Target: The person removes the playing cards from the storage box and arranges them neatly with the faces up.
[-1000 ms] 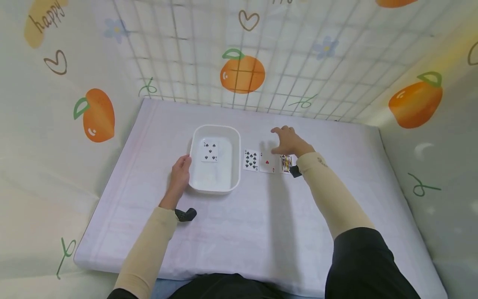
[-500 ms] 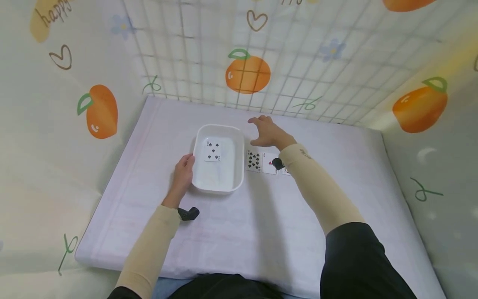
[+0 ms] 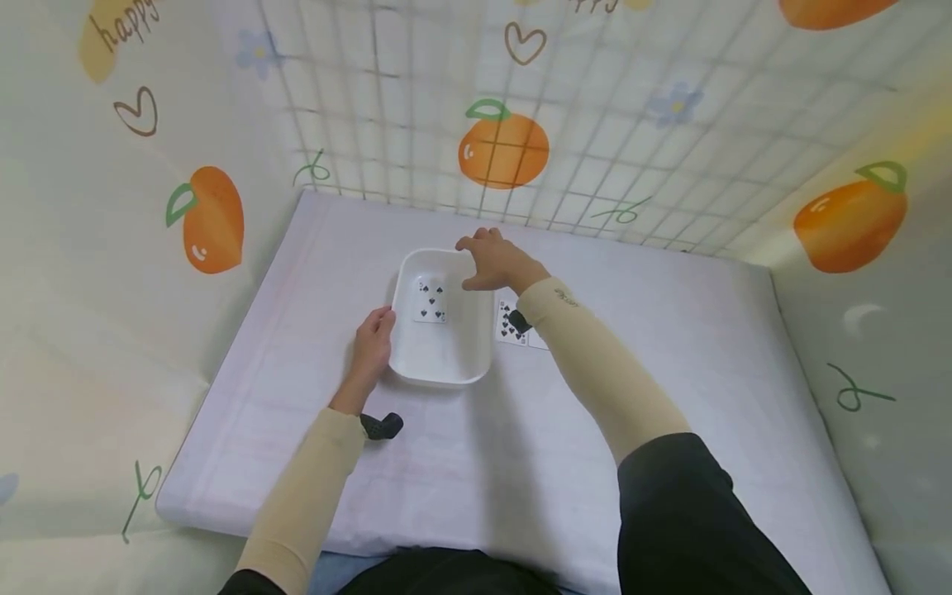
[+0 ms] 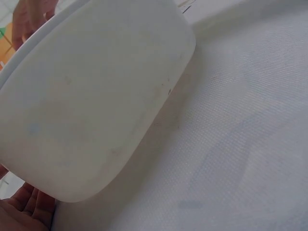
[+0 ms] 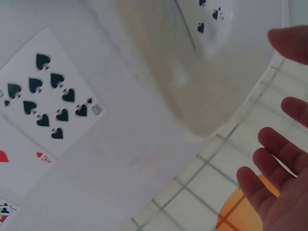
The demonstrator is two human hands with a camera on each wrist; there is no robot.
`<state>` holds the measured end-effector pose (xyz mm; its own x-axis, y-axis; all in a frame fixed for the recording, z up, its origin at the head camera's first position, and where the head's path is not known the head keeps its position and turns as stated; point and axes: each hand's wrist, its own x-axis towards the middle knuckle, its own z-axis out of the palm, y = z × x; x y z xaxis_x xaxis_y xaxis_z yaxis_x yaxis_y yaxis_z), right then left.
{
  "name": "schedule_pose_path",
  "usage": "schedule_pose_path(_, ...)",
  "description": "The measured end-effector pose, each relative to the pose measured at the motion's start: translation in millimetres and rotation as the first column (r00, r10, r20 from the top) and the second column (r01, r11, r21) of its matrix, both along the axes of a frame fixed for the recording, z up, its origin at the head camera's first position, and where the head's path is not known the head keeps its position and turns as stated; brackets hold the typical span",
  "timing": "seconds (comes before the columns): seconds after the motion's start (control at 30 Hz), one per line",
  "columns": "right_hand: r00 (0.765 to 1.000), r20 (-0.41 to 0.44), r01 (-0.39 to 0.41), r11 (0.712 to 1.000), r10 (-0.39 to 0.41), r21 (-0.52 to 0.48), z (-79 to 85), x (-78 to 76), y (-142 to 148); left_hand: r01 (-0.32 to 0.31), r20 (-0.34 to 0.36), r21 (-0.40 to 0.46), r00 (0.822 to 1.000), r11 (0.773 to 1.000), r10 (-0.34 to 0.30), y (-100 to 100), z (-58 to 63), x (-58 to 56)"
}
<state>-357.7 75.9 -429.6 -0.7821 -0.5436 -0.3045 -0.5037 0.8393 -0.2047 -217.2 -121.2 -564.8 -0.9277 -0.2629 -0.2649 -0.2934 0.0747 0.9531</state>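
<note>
A white plastic tub (image 3: 440, 364) stands on the table with a five of spades (image 3: 431, 302) lying face up inside. My left hand (image 3: 374, 347) grips the tub's left rim; the left wrist view shows its fingers (image 4: 36, 202) at the tub's lower end. Over the far right corner of the tub hovers my right hand (image 3: 497, 263), thumb and fingers spread, holding nothing. To the tub's right lie a ten of spades (image 5: 48, 91), an ace of hearts (image 5: 21, 166) and a jack (image 5: 6, 211). In the head view my right forearm hides most of the ace and the jack.
A pale cloth covers the table (image 3: 632, 330). A white wire grid (image 3: 595, 124) behind a printed curtain rises along the back edge, and curtains hang at both sides. A black wrist camera (image 3: 383, 426) sits on my left wrist.
My right hand has moved left from above the row of cards to the tub's far right corner, its fingers still spread. The left hand stays on the rim. The view has shifted slightly.
</note>
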Motion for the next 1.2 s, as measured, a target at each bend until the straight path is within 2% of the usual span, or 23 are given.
schedule_pose_path(0.17,1.000,0.014,-0.019,1.000,0.019,0.018,-1.0,4.4,-21.4,0.004,0.005,-0.001,1.000,1.000,-0.004,-2.2,-2.7,-0.5)
schedule_pose_path(0.3,0.999,0.025,-0.041,0.999,0.040,0.031,-7.9,6.1,-31.9,0.009,0.009,0.006,1.000,1.000,-0.009,-2.1,-2.8,-0.9)
schedule_pose_path(0.53,0.998,0.061,-0.027,0.999,0.025,0.028,-24.5,8.6,-44.9,0.001,0.003,0.019,1.000,1.000,-0.001,-1.9,-2.3,0.5)
schedule_pose_path(0.8,0.994,0.060,-0.094,0.993,0.090,0.068,-34.2,7.8,-60.4,-0.010,-0.010,0.008,1.000,1.000,0.010,-6.1,-1.1,0.8)
schedule_pose_path(1.2,0.992,0.111,-0.073,0.992,0.061,0.102,-55.9,4.4,-67.9,-0.013,-0.026,0.001,1.000,1.000,0.013,-7.1,-0.8,0.6)
